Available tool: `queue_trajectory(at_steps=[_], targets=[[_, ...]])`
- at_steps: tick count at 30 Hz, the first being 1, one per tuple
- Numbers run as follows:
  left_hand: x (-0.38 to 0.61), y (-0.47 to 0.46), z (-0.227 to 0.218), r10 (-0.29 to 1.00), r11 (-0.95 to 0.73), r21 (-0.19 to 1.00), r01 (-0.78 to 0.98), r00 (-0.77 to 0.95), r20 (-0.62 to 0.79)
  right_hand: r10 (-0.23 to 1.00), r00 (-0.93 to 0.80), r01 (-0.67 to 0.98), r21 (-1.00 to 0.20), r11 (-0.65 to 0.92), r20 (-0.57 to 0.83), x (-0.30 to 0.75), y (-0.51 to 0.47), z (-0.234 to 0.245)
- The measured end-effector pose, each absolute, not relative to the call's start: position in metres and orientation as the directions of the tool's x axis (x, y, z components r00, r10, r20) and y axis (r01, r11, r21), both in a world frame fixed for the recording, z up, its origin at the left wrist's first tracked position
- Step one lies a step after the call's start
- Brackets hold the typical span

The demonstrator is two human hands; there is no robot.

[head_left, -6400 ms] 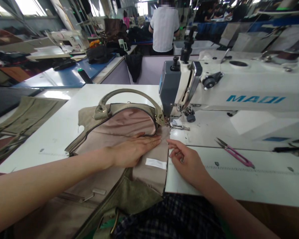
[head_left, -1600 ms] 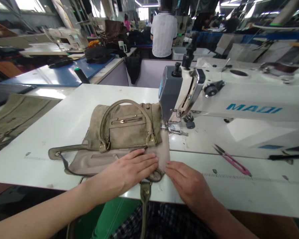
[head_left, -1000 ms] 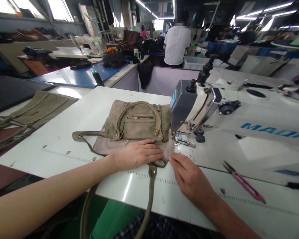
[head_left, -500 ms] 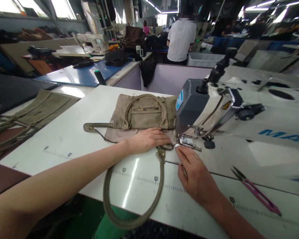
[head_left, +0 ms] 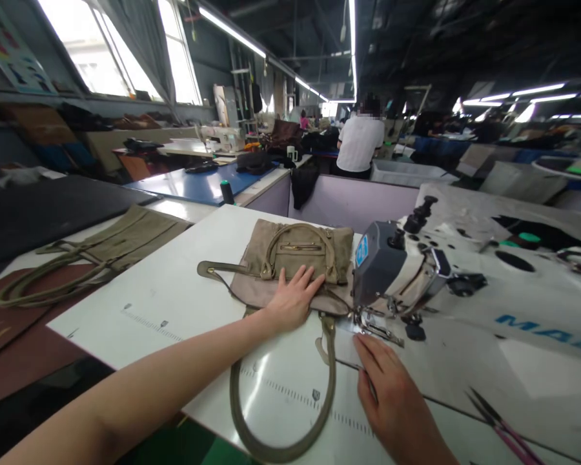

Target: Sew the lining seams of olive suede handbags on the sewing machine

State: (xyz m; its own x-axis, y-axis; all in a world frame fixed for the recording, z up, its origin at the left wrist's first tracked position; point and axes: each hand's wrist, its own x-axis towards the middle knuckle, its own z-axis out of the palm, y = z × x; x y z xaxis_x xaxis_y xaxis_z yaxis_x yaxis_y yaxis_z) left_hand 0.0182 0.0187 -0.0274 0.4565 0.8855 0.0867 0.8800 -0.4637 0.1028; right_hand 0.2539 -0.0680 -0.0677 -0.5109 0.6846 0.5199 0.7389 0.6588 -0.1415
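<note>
An olive-green suede handbag lies flat on the white sewing table, its zipped pocket facing up. My left hand presses on the lower part of the bag with fingers spread. One looped handle hangs toward me over the front of the table. The sewing machine head stands at the bag's right edge, and the bag's lower right corner reaches its presser foot. My right hand rests just in front of the foot, fingers stretched forward, thumb apart, holding nothing visible.
Pink-handled thread snips lie on the table at the right. Another olive bag piece with handles lies at the left. A dark thread cone stands behind the table. Farther off, a person in white has their back turned.
The view has tilted up, so everything sits lower. My left hand has turned from pointing at the presser foot to spreading over the bag. My right fingertips have drawn slightly back from the foot.
</note>
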Motion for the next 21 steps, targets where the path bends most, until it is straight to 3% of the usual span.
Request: queue_trajectory(at_steps=[6,10,12,16,21], targets=[[-0.028,-0.017,-0.018,0.868,-0.494,0.123,0.861,0.496,0.019,0.591,-0.567,0.730,0.019,0.683,0.574,0.256,-0.071,-0.078],[-0.079,-0.084,-0.019,0.893,-0.429,0.158,0.889,0.444,-0.077,0.408,-0.738,0.590,0.221,0.777,0.537,0.250,-0.081,-0.088],[-0.094,-0.113,-0.024,0.910,-0.396,0.139,0.908,0.408,-0.073,0.371,-0.762,0.548,0.225,0.806,0.531,0.244,-0.086,-0.087],[-0.107,-0.136,-0.030,0.911,-0.405,0.112,0.907,0.411,-0.031,0.428,-0.723,0.594,0.171,0.786,0.543,0.237,-0.090,-0.077],[-0.116,-0.089,-0.028,0.882,-0.453,0.216,0.865,0.470,-0.034,0.414,-0.755,0.570,0.196,0.798,0.508,0.244,-0.087,-0.085]])
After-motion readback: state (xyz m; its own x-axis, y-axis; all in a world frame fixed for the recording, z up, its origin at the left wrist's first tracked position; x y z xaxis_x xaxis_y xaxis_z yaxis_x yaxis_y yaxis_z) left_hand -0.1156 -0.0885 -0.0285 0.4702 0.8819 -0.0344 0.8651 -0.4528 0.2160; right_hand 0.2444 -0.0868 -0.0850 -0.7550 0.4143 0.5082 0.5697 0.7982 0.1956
